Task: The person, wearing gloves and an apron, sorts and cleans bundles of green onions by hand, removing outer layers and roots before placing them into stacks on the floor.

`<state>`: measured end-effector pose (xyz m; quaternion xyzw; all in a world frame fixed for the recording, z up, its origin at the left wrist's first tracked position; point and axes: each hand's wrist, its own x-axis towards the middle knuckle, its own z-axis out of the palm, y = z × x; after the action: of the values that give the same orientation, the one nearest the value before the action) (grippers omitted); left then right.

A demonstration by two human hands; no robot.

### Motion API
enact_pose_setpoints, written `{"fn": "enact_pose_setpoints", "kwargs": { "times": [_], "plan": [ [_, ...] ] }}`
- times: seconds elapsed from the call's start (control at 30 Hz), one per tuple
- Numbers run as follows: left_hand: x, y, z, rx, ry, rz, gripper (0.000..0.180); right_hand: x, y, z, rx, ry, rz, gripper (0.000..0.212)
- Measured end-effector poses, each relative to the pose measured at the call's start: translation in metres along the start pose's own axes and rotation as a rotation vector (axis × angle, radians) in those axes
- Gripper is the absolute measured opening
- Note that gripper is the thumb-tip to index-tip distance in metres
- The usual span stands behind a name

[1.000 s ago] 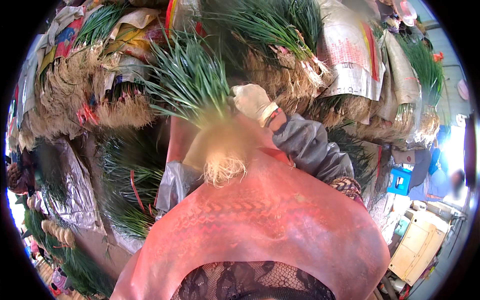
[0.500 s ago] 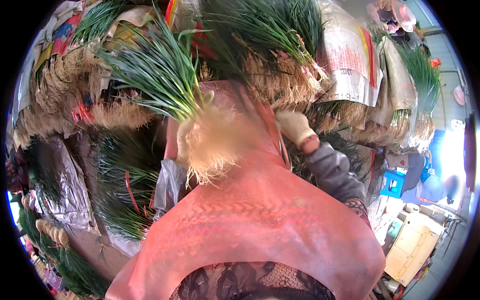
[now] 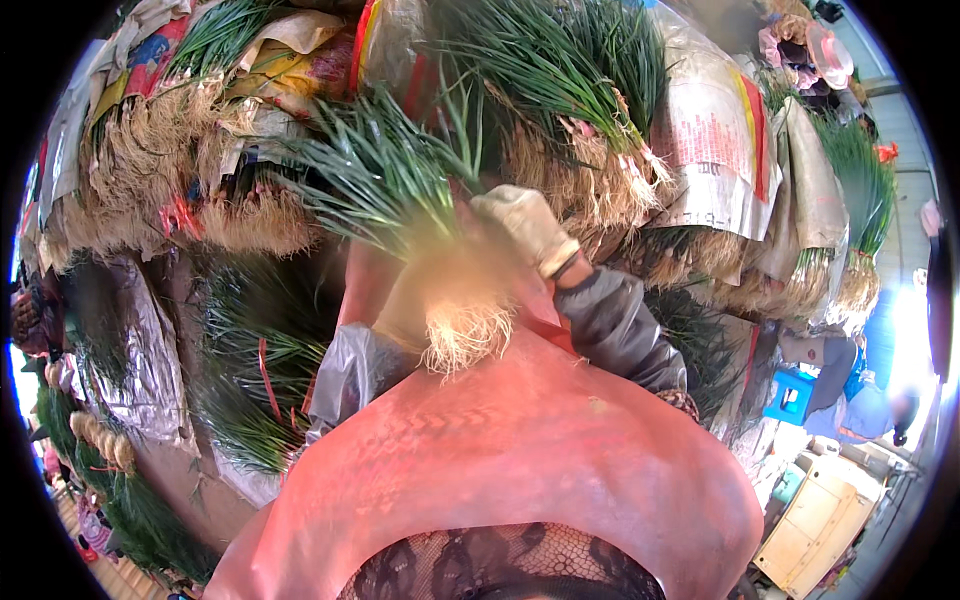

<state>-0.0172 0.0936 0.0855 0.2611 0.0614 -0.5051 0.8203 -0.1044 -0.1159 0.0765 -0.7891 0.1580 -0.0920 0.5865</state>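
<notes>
Green bundle (image 3: 420, 205) gripped by left hand (image 3: 398, 302) — right hand (image 3: 525, 228) back alongside, its hold unclear.

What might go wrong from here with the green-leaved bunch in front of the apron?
The bunch of long, narrow green leaves fans out widely; outer leaves might bend or catch.

Its pale, stringy roots hang before the glossy salmon-red apron and could snag on it.

Blur hides how the beige-gloved left hand meets the bunch; a loose grip might go unnoticed.
</notes>
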Motion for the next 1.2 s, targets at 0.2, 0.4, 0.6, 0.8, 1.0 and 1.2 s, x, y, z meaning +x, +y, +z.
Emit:
{"fn": "enact_pose_setpoints", "kwargs": {
  "times": [0.2, 0.4, 0.6, 0.8, 1.0, 1.2],
  "plan": [
    [0.004, -0.013, 0.013, 0.01, -0.034, -0.073, 0.035, -0.016, -0.014, 0.03, -0.762, 0.289, -0.242, 0.012],
    [-0.007, -0.009, 0.012, 0.029, -0.039, -0.047, 0.035, -0.042, 0.065, -0.023, -0.847, 0.49, 0.149, 0.019],
    [-0.017, -0.005, 0.005, 0.015, -0.033, -0.019, 0.036, -0.14, 0.057, -0.06, -1.152, -0.181, 0.533, 0.022],
    [-0.027, -0.006, 0.006, 0.033, -0.028, -0.003, 0.036, -0.059, -0.053, -0.002, 0.067, 0.02, -0.005, 0.04],
    [-0.033, -0.002, 0.01, 0.052, -0.03, 0.012, 0.037, -0.071, -0.038, 0.01, 0.295, -0.244, -0.359, 0.023],
    [-0.04, -0.005, 0.008, 0.046, -0.031, 0.014, 0.037, -0.119, 0.033, -0.041, -0.912, 0.22, 0.144, 0.015]
  ]
}}
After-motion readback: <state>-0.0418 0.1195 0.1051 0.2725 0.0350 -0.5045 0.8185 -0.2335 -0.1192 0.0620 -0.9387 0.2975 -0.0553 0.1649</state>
